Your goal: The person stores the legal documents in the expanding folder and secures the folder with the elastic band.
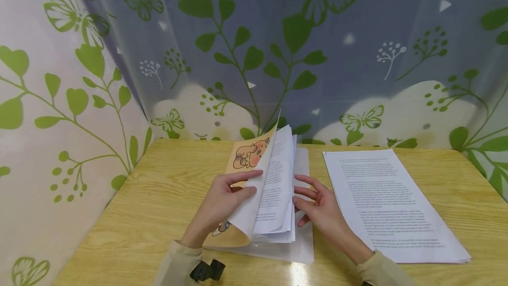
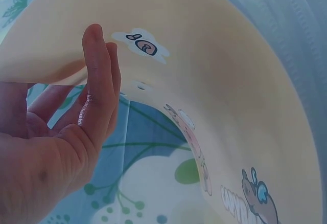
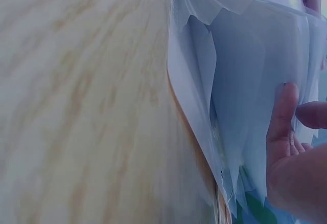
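Cover (image 1: 258, 147), pale orange with cartoon figures outside and white inside, bends upward, pinched by the left hand (image 1: 224, 202). The right hand (image 1: 323, 211), fingers parted and slightly bent, touches the right edge of the white printed sheets (image 1: 274, 184) beside it. Both sit over a translucent plastic backing (image 1: 304, 244) on a yellowish wood-grained table (image 1: 147, 222), left of a separate white printed stack (image 1: 389, 206).

Glare whitens the table (image 1: 298, 273) front; wrist views look hazy.
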Tool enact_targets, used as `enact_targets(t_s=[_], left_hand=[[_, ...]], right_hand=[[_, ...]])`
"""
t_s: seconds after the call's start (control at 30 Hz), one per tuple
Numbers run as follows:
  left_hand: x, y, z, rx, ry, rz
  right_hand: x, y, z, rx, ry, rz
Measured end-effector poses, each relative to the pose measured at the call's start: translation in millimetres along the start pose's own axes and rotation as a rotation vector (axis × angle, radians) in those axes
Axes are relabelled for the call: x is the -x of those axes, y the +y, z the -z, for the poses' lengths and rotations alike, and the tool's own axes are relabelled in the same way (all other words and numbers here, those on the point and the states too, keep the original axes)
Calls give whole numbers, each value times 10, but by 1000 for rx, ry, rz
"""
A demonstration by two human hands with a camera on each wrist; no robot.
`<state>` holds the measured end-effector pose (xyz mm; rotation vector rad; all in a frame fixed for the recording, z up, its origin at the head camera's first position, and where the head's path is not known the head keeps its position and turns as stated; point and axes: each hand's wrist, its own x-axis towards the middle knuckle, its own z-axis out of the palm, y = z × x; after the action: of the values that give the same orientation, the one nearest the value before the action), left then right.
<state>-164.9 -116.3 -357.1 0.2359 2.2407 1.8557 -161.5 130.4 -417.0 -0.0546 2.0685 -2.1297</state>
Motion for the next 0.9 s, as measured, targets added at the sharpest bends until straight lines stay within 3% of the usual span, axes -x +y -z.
enact_targets(t_s=[0.3,0.57,0.9], left_hand=[[-8,-5,0,-5,-19,-8],[-10,9,21,-39,-5,-13],[-31,28,12,-102,-7,-12]], right_hand=[[-28,-2,-13,61,35,-14],[-17,-49,57,106,-34,9],[19,-117,192,263,-66,56]])
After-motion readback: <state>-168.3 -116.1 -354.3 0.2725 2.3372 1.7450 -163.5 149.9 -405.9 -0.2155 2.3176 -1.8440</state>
